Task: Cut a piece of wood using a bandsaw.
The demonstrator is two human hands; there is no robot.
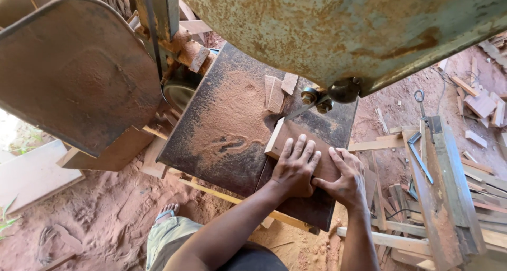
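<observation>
Pressing wood block [296,139] flat on saw table [211,165], left hand [293,168] fingers spread on top, right hand [343,182] beside it, palm down, neither gripping. Block looks stiff, light-ish, probably slick with sawdust [232,112]; I'd hold near edge, away from blade [301,110]. Further back, small offcuts [280,89] on table. No containers visible.

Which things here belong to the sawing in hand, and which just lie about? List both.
In hand:
left hand and right hand, both flat on the wooden board
saw blade at the board's far edge
saw table

Lying about:
small offcuts on the table's far end
sawdust heap
scrap wood on the ground
wooden frame at right
</observation>
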